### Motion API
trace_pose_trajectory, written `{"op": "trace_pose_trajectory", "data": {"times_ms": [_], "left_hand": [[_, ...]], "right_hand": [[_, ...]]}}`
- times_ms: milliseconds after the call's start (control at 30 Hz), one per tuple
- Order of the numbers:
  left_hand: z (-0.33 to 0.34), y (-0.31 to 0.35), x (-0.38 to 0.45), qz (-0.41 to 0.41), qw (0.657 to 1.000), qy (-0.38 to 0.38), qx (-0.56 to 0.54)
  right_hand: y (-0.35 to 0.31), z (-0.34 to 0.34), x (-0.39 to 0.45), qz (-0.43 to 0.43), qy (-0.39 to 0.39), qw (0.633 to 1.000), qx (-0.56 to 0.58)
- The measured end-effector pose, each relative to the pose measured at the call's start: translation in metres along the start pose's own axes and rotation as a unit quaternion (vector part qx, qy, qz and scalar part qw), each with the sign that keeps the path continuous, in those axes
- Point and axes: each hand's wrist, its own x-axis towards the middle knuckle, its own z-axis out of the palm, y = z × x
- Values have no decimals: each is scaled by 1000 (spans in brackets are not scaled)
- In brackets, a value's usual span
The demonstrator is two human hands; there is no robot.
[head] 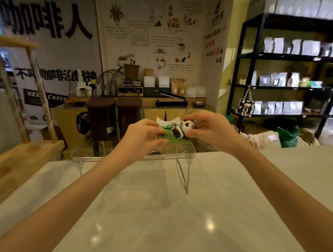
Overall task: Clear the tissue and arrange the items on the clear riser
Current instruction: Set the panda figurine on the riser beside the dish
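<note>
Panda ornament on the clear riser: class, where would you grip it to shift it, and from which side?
Grip the flat green base at its left and right ends, coming in from both sides with both hands, probably. The panda lies sprawled across the top, rounded and awkward to pinch, while the base sits level on the clear riser.

Black-and-white panda figurine [183, 129] lying on its green base [166, 137], sits atop the clear riser [179, 152] near its right end, on the pale counter.
</note>
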Motion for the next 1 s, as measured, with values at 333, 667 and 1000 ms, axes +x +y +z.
{"op": "trace_pose_trajectory", "data": {"times_ms": [333,667,1000], "left_hand": [[26,-30,40,-50,994,-70,73],[35,-38,45,-78,987,-106,88],[34,-36,47,-85,983,-129,102]], "right_hand": [[42,32,37,32,0,998,-49],[49,44,43,42,13,996,-73],[45,49,40,66,31,996,-59]]}}
